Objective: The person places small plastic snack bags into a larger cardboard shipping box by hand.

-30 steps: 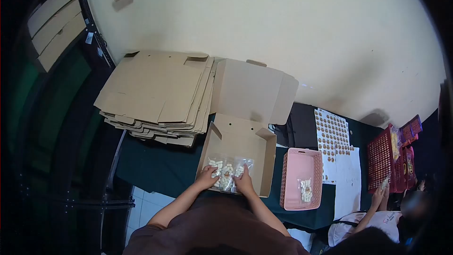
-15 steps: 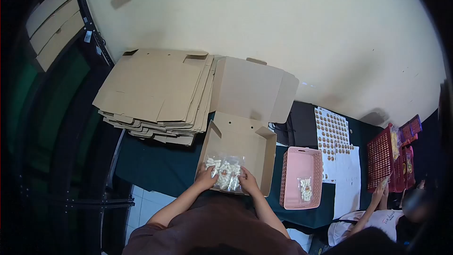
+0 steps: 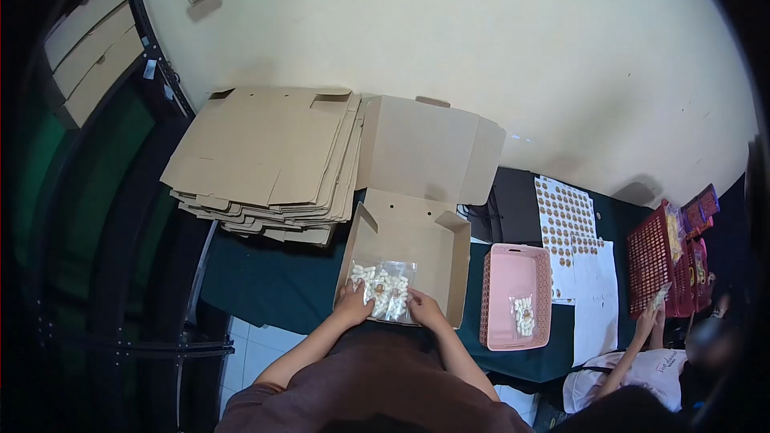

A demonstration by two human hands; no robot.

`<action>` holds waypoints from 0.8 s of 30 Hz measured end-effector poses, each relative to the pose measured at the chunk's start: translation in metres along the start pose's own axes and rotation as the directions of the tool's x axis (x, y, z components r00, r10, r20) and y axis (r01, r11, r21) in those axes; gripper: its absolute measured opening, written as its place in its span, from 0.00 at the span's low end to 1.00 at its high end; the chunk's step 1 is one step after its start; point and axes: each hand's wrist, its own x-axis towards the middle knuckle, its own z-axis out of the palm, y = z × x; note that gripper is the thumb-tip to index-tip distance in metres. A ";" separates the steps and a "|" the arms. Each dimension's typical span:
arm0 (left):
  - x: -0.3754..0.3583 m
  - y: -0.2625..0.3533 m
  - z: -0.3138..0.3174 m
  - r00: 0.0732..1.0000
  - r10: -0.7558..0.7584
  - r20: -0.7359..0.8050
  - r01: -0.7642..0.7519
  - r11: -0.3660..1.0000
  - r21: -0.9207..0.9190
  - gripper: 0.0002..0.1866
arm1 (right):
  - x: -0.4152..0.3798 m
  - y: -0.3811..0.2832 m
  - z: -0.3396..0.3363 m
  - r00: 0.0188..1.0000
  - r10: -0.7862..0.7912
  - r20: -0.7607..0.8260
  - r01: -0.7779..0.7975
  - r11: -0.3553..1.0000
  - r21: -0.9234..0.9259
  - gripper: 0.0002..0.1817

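Observation:
Clear plastic bags (image 3: 395, 298) of small white pieces, with round brown stickers, lie side by side in the near part of an open cardboard box (image 3: 415, 234). My left hand (image 3: 353, 305) is closed on the left bag at its lower left, with the fingers over the plastic. At the right edge of the right bag, my right hand (image 3: 426, 309) holds the plastic between thumb and fingers. The box's lid stands raised at the back.
A stack of flattened cardboard boxes (image 3: 261, 148) lies left of the open box. To the right are a pink basket (image 3: 491, 297) with a similar bag (image 3: 523, 317), and sticker sheets (image 3: 565, 216). Farther right, a co-worker's hands (image 3: 651, 322) hold a small bag near red baskets (image 3: 648, 252).
The bags sit a little flatter in the box, and my hands have barely shifted. The co-worker's hands have raised a small bag. The camera view has moved slightly.

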 end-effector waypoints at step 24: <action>-0.014 0.197 0.030 0.709 0.685 -0.170 -0.679 0.597 -0.426 0.17 | -0.103 0.050 -0.147 0.714 0.097 -0.694 0.274 0.873 0.404 0.12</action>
